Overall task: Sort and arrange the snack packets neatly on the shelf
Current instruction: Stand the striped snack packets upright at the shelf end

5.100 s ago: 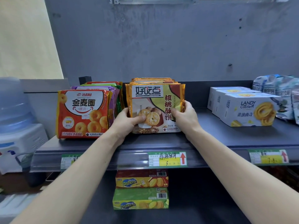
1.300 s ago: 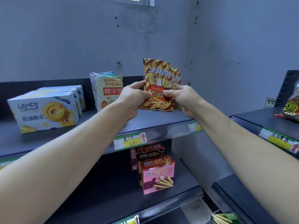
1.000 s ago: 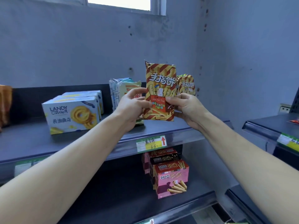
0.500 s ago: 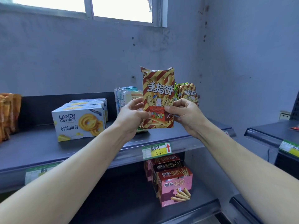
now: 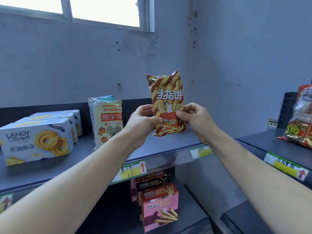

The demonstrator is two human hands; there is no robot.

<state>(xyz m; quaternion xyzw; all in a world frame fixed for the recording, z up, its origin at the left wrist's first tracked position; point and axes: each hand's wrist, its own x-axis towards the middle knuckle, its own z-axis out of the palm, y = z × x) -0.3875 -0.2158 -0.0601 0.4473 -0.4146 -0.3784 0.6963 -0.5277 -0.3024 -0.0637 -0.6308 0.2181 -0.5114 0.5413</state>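
The dark upper shelf [image 5: 160, 146] carries a row of white cookie boxes [image 5: 35, 141] at its left and upright bear-biscuit packets [image 5: 108, 122] near the middle. The lower shelf [image 5: 108, 217] holds pink stick-biscuit boxes [image 5: 158, 208].

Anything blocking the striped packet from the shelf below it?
Nothing visible: the shelf under the striped packet is bare; the bear packets stand apart to the left. Behind it is hidden.
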